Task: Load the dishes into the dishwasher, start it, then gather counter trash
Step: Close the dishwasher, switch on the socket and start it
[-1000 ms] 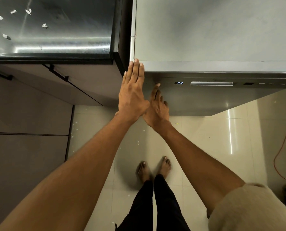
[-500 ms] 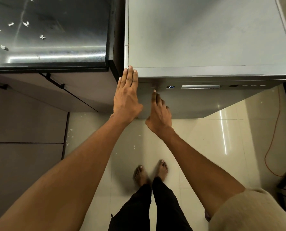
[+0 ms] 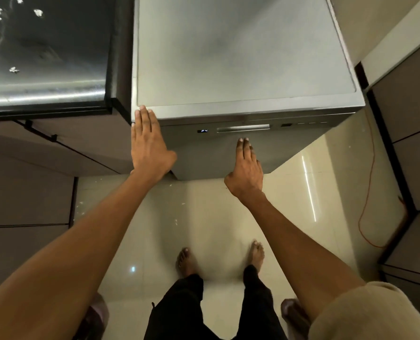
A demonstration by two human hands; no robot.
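Glossy cream floor tiles [image 3: 204,217] fill the near part of your view, with your bare feet [image 3: 187,262] planted on them and black trousers [image 3: 177,312] below. Ahead of you stands the dishwasher [image 3: 241,57], a grey steel box with its door up and closed; whatever is inside is hidden. Its display [image 3: 203,131] glows with what reads as P4, small and slightly blurred. Right of that sits the recessed handle [image 3: 243,128], and farther right a row of control marks too faint to read.

Your left hand [image 3: 147,146] lies flat with straight fingers against the door's upper left corner, fingertips reaching the top edge, holding nothing. Your right hand [image 3: 247,168] is also open, fingers straight and together, tips touching the door front just below the handle.

To the left, the dark desk [image 3: 44,57] carries scattered white scraps [image 3: 14,69]; its far part is cut off by the frame edge. Brown cabinet fronts [image 3: 27,192] run beneath it. On the right, an orange cable [image 3: 369,192] trails down across the floor beside more cabinets [image 3: 412,119]. A beige sleeve [image 3: 366,315] covers your right upper arm, and two blurred dark shapes at the bottom edge are hard to identify.
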